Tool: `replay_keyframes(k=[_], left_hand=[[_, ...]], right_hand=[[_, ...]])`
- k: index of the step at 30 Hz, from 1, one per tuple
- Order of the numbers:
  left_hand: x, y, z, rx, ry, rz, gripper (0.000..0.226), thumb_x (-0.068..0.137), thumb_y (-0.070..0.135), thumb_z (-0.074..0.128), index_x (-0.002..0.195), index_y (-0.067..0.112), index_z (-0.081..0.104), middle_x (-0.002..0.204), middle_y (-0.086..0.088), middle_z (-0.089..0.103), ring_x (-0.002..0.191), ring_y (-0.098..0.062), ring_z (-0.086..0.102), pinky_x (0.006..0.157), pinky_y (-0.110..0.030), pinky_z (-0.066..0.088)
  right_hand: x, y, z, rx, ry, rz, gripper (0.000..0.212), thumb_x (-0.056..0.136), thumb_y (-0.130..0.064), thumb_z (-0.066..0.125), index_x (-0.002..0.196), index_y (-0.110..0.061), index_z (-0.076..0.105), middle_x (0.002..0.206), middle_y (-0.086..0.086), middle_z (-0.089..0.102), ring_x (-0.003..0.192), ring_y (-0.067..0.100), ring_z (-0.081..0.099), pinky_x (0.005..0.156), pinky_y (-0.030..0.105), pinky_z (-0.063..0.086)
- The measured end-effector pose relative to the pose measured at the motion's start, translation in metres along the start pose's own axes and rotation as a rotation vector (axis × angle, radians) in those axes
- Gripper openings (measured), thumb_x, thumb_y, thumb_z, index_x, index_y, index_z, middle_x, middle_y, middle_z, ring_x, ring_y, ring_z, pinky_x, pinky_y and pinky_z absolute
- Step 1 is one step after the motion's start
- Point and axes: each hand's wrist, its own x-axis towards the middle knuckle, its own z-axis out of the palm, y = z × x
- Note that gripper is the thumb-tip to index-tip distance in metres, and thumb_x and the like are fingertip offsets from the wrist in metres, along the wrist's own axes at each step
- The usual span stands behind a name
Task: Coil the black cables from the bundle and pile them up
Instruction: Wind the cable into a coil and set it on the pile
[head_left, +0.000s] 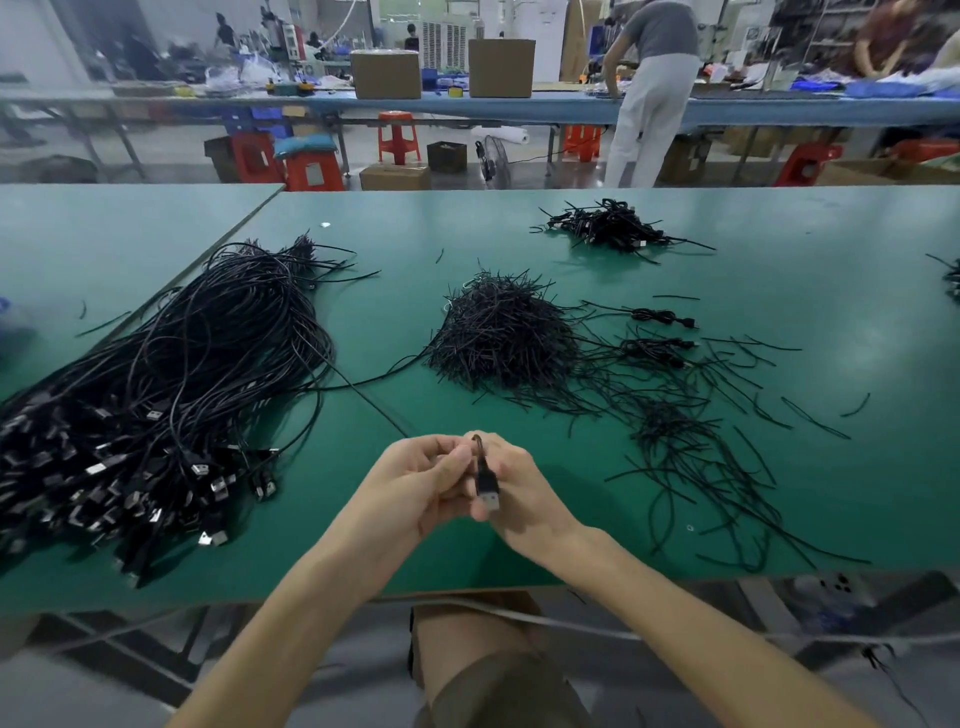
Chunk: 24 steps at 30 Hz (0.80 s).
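Observation:
A big bundle of loose black USB cables (171, 384) lies on the left of the green table (779, 249), plugs toward me. My left hand (415, 483) and my right hand (511, 486) meet near the front edge. Between them stands one black cable with a USB plug (487, 486), plug end pointing toward me; my right fingers curl round it and my left thumb and fingers pinch the cable just above. Its wire trails away toward the bundle. A pile of coiled cables (610, 226) sits at the far right, and two coiled cables (657, 330) lie nearer.
A heap of short black ties (498, 332) sits mid-table, with many strewn ties (691, 447) to its right. A cardboard box (467, 639) stands under the table by my knee. Behind are another bench, boxes, red stools and people working.

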Motion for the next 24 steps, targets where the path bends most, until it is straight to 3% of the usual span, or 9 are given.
replay_keyframes(k=[2, 5, 8, 10, 12, 14, 16, 20, 24], left_hand=[[-0.001, 0.001, 0.002, -0.011, 0.039, 0.086, 0.027, 0.094, -0.009, 0.06, 0.119, -0.012, 0.051, 0.079, -0.02, 0.066, 0.067, -0.026, 0.064, 0.072, -0.031, 0.058], [-0.002, 0.006, 0.006, 0.197, 0.052, 0.151, 0.036, 0.092, -0.002, 0.068, 0.127, 0.003, 0.058, 0.087, -0.017, 0.067, 0.075, -0.025, 0.064, 0.072, -0.033, 0.057], [0.0, 0.007, 0.005, 0.41, 0.162, 0.178, 0.015, 0.101, 0.023, 0.061, 0.103, 0.022, 0.075, 0.064, -0.008, 0.048, 0.059, -0.018, 0.043, 0.053, -0.026, 0.038], [0.003, 0.006, 0.0, 0.422, 0.246, 0.17, 0.034, 0.105, 0.036, 0.051, 0.087, 0.023, 0.076, 0.066, -0.011, 0.037, 0.061, -0.021, 0.034, 0.057, -0.032, 0.03], [0.004, 0.008, -0.003, 0.353, 0.267, 0.171, 0.042, 0.104, 0.043, 0.049, 0.081, 0.021, 0.075, 0.072, -0.011, 0.047, 0.067, -0.022, 0.044, 0.068, -0.034, 0.038], [0.006, 0.007, -0.007, 0.152, 0.223, 0.163, 0.04, 0.102, 0.043, 0.05, 0.084, 0.019, 0.076, 0.086, -0.008, 0.064, 0.082, -0.022, 0.061, 0.083, -0.034, 0.05], [0.008, 0.007, -0.009, -0.091, 0.126, 0.151, 0.04, 0.101, 0.039, 0.05, 0.093, 0.011, 0.077, 0.095, -0.01, 0.069, 0.09, -0.026, 0.067, 0.086, -0.034, 0.056], [0.008, 0.006, -0.009, -0.229, 0.001, 0.125, 0.041, 0.106, 0.035, 0.046, 0.105, 0.008, 0.076, 0.092, -0.008, 0.066, 0.075, -0.023, 0.064, 0.074, -0.031, 0.057], [0.002, 0.013, -0.01, -0.21, -0.106, 0.147, 0.042, 0.107, 0.04, 0.043, 0.096, 0.009, 0.07, 0.068, 0.001, 0.048, 0.052, -0.013, 0.038, 0.057, -0.023, 0.042]], right_hand=[[-0.004, 0.007, -0.004, -0.071, -0.021, 0.029, 0.01, 0.088, -0.009, 0.055, 0.098, -0.01, 0.058, 0.08, -0.004, 0.06, 0.07, 0.002, 0.057, 0.078, 0.026, 0.049], [-0.011, 0.009, -0.006, -0.309, -0.095, 0.051, 0.025, 0.092, -0.012, 0.048, 0.11, -0.016, 0.064, 0.11, 0.01, 0.062, 0.109, 0.033, 0.059, 0.097, 0.05, 0.048], [-0.02, 0.005, -0.004, -0.412, -0.047, -0.037, 0.018, 0.101, -0.018, 0.044, 0.095, -0.018, 0.061, 0.091, -0.001, 0.062, 0.083, 0.021, 0.057, 0.079, 0.042, 0.051], [-0.024, 0.004, -0.005, -0.43, -0.062, -0.06, 0.018, 0.106, -0.022, 0.049, 0.089, -0.02, 0.055, 0.083, -0.009, 0.053, 0.076, 0.016, 0.053, 0.074, 0.036, 0.047], [-0.028, 0.003, -0.006, -0.46, -0.118, -0.04, 0.019, 0.108, -0.027, 0.048, 0.094, -0.017, 0.056, 0.085, -0.007, 0.053, 0.081, 0.021, 0.055, 0.077, 0.037, 0.045], [-0.031, 0.0, -0.008, -0.512, -0.17, -0.031, 0.023, 0.109, -0.031, 0.046, 0.098, -0.016, 0.058, 0.089, -0.002, 0.058, 0.086, 0.024, 0.055, 0.079, 0.035, 0.042], [-0.035, -0.003, -0.008, -0.483, -0.181, -0.033, 0.027, 0.109, -0.035, 0.045, 0.095, -0.016, 0.06, 0.089, 0.0, 0.06, 0.085, 0.021, 0.051, 0.078, 0.029, 0.035], [-0.038, -0.006, -0.009, -0.311, -0.23, 0.023, 0.031, 0.109, -0.033, 0.045, 0.091, -0.016, 0.063, 0.084, -0.001, 0.066, 0.083, 0.016, 0.056, 0.083, 0.032, 0.043], [-0.041, -0.002, -0.013, -0.031, -0.292, 0.134, 0.037, 0.107, -0.044, 0.047, 0.081, -0.023, 0.065, 0.072, 0.004, 0.068, 0.065, 0.011, 0.06, 0.069, 0.03, 0.049]])
